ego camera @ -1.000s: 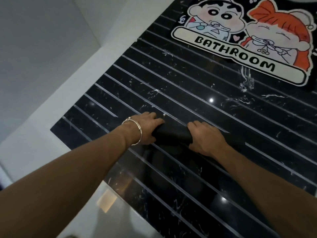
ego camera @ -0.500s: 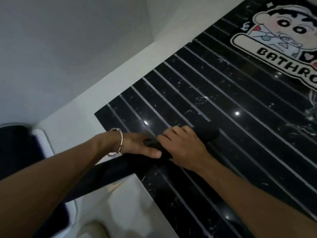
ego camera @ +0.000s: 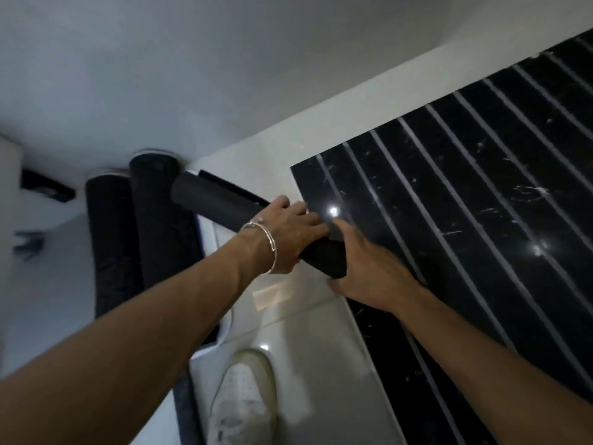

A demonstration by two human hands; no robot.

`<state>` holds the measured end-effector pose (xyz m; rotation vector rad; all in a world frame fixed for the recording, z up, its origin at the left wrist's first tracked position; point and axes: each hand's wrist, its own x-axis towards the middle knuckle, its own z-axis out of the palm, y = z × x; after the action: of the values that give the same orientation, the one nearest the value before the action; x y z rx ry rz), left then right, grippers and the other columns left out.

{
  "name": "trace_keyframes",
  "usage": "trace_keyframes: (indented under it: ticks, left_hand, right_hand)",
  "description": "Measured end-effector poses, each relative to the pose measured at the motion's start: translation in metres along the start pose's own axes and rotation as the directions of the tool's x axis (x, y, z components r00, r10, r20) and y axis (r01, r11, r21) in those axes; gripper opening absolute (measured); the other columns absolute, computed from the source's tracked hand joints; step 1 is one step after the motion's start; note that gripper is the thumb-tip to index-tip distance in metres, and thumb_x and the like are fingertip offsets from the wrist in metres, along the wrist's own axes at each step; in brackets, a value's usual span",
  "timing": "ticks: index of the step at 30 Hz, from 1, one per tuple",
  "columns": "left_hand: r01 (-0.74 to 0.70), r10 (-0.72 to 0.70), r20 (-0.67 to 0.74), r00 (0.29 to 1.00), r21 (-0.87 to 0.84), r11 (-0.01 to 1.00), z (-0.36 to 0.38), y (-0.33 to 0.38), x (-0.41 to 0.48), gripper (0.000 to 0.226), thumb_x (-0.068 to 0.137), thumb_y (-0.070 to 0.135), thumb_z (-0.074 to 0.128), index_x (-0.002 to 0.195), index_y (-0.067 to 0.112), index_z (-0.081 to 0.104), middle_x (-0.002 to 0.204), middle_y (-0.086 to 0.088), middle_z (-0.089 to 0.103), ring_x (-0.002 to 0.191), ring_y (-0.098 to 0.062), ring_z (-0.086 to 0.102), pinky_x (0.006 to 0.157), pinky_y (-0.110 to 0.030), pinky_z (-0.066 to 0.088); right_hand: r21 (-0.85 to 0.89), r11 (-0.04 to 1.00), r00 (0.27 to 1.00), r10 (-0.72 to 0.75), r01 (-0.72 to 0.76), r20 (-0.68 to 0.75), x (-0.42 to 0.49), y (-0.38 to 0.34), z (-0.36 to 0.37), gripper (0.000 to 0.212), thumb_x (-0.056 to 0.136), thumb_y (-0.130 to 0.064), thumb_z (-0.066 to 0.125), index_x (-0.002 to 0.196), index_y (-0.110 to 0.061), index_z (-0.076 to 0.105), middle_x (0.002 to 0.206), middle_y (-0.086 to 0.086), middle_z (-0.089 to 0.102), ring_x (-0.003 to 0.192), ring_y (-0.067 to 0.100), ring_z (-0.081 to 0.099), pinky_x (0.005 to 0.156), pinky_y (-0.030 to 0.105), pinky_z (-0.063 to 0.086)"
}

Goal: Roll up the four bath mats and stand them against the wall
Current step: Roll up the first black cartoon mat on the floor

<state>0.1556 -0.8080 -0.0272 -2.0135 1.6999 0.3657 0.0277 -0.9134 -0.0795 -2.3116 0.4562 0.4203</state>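
Observation:
A rolled black bath mat [ego camera: 211, 200] hangs tilted above the white floor, its far end pointing at the wall. My left hand [ego camera: 285, 232], with a silver bangle on the wrist, grips the roll around its middle. My right hand [ego camera: 365, 271] holds the roll's near end [ego camera: 324, 261], thumb underneath and fingers over the top. Two other rolled black mats [ego camera: 109, 245] [ego camera: 157, 213] stand upright side by side against the grey wall [ego camera: 160, 75], just left of the held roll.
A glossy black striped surface [ego camera: 465, 194] covers the floor on the right. White floor [ego camera: 305, 348] lies between it and the standing rolls. A white shoe [ego camera: 244, 399] is below my hands. A dark fitting [ego camera: 45, 187] is on the far left.
The roll has come off the black striped surface and moved left toward the wall. The view swung left, so the cartoon BATHROOM mat left the frame and the two standing rolls appeared.

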Motion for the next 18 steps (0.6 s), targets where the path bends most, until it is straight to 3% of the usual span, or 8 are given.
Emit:
trace_keyframes:
  ticks: [2,5,8,10,12,14,16,18]
  left_hand:
    - [0.087,-0.086,-0.016,0.996,0.024,0.996,0.014,-0.005,-0.018,0.053,0.085,0.027,0.058,0.133,0.031,0.036,0.129,0.003,0.047,0.119,-0.026,0.040,0.108,-0.048,0.021]
    - [0.293,-0.293,-0.019,0.956,0.020,0.956,0.033,-0.007,-0.040,0.057,0.086,0.019,0.056,0.138,0.026,0.033,0.142,-0.007,0.034,0.136,-0.034,0.021,0.111,-0.061,0.000]
    - [0.543,-0.541,0.048,0.840,-0.095,0.834,0.054,-0.014,-0.066,0.070,0.091,0.026,0.052,0.148,0.025,0.013,0.156,-0.015,0.004,0.144,-0.035,-0.001,0.111,-0.060,-0.003]
    - [0.620,-0.612,0.104,0.784,-0.176,0.765,0.070,-0.017,-0.081,0.074,0.093,0.028,0.047,0.150,0.025,0.001,0.157,-0.014,-0.002,0.144,-0.033,-0.003,0.112,-0.058,0.000]
    - [0.633,-0.618,0.147,0.772,-0.266,0.727,0.082,-0.020,-0.091,0.069,0.096,0.026,0.040,0.151,0.026,-0.001,0.158,-0.011,-0.002,0.145,-0.030,-0.003,0.114,-0.054,0.002]
    - [0.601,-0.576,0.181,0.797,-0.327,0.729,0.090,-0.023,-0.098,0.062,0.098,0.022,0.035,0.151,0.029,0.003,0.159,-0.007,-0.003,0.146,-0.028,-0.004,0.115,-0.051,0.002]
    - [0.579,-0.543,0.205,0.814,-0.350,0.736,0.096,-0.028,-0.102,0.058,0.099,0.019,0.033,0.150,0.030,0.008,0.159,-0.006,-0.005,0.146,-0.027,-0.006,0.115,-0.051,0.002]
    - [0.587,-0.542,0.228,0.809,-0.369,0.721,0.100,-0.035,-0.105,0.056,0.100,0.019,0.033,0.150,0.030,0.011,0.159,-0.005,-0.005,0.146,-0.027,-0.006,0.115,-0.051,0.001]
  right_hand:
    - [0.045,0.999,0.998,-0.015,0.013,0.054,0.006,-0.021,0.014,0.079,0.078,-0.040,0.069,0.141,-0.027,0.023,0.132,0.002,0.049,0.107,0.019,0.056,0.087,0.036,0.049]
    - [0.186,0.982,0.997,0.029,-0.042,0.071,0.016,-0.057,0.041,0.059,0.080,-0.047,0.066,0.126,-0.022,0.039,0.115,-0.001,0.054,0.096,0.017,0.058,0.080,0.036,0.051]
    - [0.404,0.906,0.991,0.121,-0.131,0.051,0.027,-0.095,0.074,0.057,0.079,-0.052,0.066,0.118,-0.017,0.043,0.109,-0.001,0.057,0.097,0.022,0.060,0.073,0.033,0.048]
    - [0.520,0.836,0.984,0.163,-0.173,0.067,0.034,-0.111,0.096,0.053,0.081,-0.047,0.066,0.116,-0.014,0.043,0.106,-0.001,0.055,0.099,0.022,0.060,0.071,0.029,0.045]
    - [0.487,0.865,0.991,0.130,-0.120,0.014,0.043,-0.123,0.116,0.046,0.084,-0.046,0.062,0.112,-0.015,0.044,0.104,-0.002,0.056,0.096,0.019,0.060,0.069,0.022,0.044]
    - [0.312,0.949,0.999,0.050,-0.042,-0.017,0.053,-0.135,0.130,0.049,0.089,-0.047,0.043,0.123,-0.012,0.046,0.112,0.006,0.056,0.102,0.021,0.058,0.073,0.010,0.038]
    - [0.209,0.977,0.999,-0.045,0.050,-0.029,0.064,-0.146,0.139,0.067,0.088,-0.048,0.023,0.137,-0.005,0.039,0.128,0.015,0.049,0.113,0.027,0.051,0.089,0.018,0.035]
    - [0.161,0.984,0.997,-0.069,0.073,-0.034,0.074,-0.155,0.143,0.070,0.088,-0.048,0.024,0.139,-0.002,0.037,0.132,0.018,0.045,0.117,0.029,0.047,0.097,0.029,0.034]
